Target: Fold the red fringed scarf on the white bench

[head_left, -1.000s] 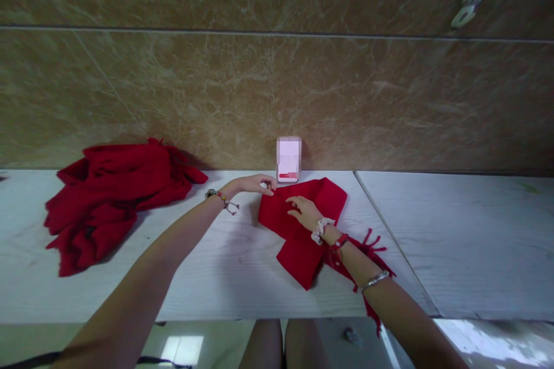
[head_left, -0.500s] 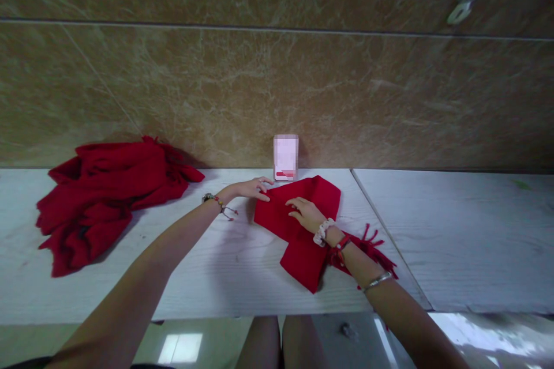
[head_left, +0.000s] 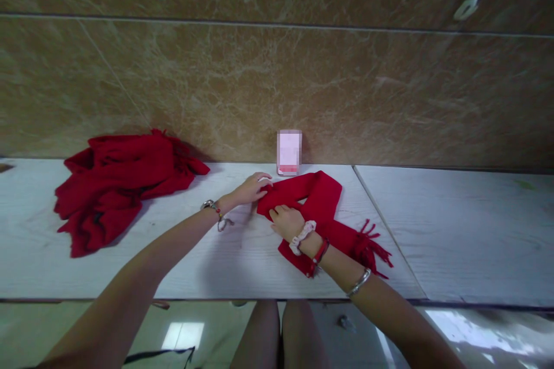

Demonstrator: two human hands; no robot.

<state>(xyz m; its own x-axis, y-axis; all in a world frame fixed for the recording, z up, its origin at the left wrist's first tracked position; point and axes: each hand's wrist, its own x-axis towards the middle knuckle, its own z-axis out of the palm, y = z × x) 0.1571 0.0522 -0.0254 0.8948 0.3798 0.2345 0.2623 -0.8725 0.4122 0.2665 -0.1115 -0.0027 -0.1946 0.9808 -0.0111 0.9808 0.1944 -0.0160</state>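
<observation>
A red scarf (head_left: 326, 199) with a fringed end lies folded over itself on the white tabletop. At its upper left corner my left hand (head_left: 253, 188) pinches the cloth between bent fingers. My right hand (head_left: 288, 222) is closed on the lower edge of the same strip, its fingertips partly hidden. Between the folded lengths a small gap shows the white surface. The fringe (head_left: 374, 248) spreads out to the right, beyond my right wrist. Part of the lower flap (head_left: 294, 258) is covered by my right wrist and its bracelets.
To the left, a crumpled heap of red fabric (head_left: 125, 184) with fringe rests against the wall. A phone-like object (head_left: 289, 153) with a blurred face leans on the marbled wall (head_left: 216, 86). A seam (head_left: 389, 230) crosses the white table (head_left: 467, 230) on the right.
My right hand has moved left and down to the strip's lower edge and closed on it. The strip has bunched narrower, opening a gap. My left hand stays at the corner.
</observation>
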